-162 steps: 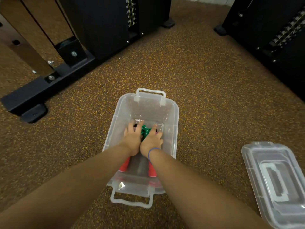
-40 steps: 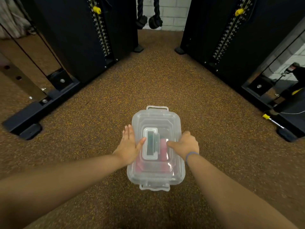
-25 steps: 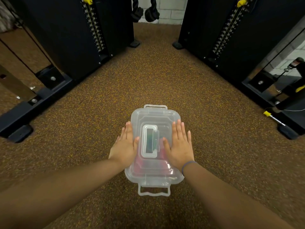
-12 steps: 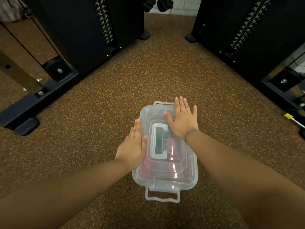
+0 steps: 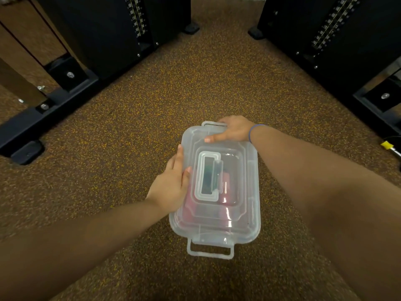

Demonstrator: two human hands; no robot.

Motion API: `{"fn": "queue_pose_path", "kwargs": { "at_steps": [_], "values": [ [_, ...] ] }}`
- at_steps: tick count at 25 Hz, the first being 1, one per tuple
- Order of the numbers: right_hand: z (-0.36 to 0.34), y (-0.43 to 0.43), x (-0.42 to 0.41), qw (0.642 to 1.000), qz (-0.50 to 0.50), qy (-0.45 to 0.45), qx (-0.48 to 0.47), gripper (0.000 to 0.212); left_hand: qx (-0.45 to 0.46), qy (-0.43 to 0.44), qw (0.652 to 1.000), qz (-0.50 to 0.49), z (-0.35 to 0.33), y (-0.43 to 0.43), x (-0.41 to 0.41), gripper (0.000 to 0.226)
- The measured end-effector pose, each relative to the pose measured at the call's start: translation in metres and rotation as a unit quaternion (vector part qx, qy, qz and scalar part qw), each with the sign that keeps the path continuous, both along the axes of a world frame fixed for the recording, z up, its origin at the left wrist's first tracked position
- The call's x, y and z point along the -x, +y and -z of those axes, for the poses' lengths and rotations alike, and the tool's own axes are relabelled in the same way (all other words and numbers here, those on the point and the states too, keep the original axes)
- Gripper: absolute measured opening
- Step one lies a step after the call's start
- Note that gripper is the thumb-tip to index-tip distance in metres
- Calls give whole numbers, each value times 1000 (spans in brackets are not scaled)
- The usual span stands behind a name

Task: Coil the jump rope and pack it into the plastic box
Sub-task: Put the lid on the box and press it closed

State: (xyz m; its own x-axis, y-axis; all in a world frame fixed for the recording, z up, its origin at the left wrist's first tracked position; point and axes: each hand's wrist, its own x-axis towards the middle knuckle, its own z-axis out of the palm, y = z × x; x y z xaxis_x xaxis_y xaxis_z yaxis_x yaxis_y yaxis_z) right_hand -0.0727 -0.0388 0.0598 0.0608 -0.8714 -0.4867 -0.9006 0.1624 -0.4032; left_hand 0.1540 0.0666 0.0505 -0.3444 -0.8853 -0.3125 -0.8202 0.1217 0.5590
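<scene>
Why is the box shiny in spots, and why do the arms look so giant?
Head view: light glints off the clear lid, so the red things inside look hazy; the wide lens stretches the arms near the edges, while the left hand and right hand look normal.

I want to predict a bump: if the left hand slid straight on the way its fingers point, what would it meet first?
Probably the right hand, gripping the far latch of the plastic box; the left hand points along the lid's left edge. Depth is unclear.

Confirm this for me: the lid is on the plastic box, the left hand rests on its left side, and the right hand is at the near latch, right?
Not quite: the head view shows the right hand at the far latch, not the near one. The lid is on the plastic box, with the left hand on its left side.
</scene>
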Motion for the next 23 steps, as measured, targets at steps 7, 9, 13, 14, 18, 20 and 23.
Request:
{"fn": "queue_pose_path", "kwargs": {
  "at_steps": [7, 9, 13, 14, 18, 20, 23],
  "values": [
    [-11, 27, 38, 1000, 17, 0, -23, 65, -73, 131, 988, -31, 5, -18, 10, 54],
    [-4, 51, 60, 997, 82, -10, 1, 65, -109, 134, 983, -60, 3, -31, 19, 43],
    [6, 109, 99, 955, 280, -77, 63, 65, -305, 180, 928, -119, 0, -47, 27, 63],
    [6, 122, 105, 939, 323, -89, 73, 62, -343, 207, 904, -147, 3, -44, 27, 67],
    [9, 156, 113, 888, 434, -119, 94, 55, -409, 282, 838, -224, 18, -16, 20, 70],
    [11, 159, 114, 878, 451, -130, 94, 56, -429, 310, 820, -216, 23, -5, 21, 67],
    [10, 157, 114, 873, 461, -134, 92, 58, -387, 323, 819, -274, 17, 10, 29, 56]
  ]
}}
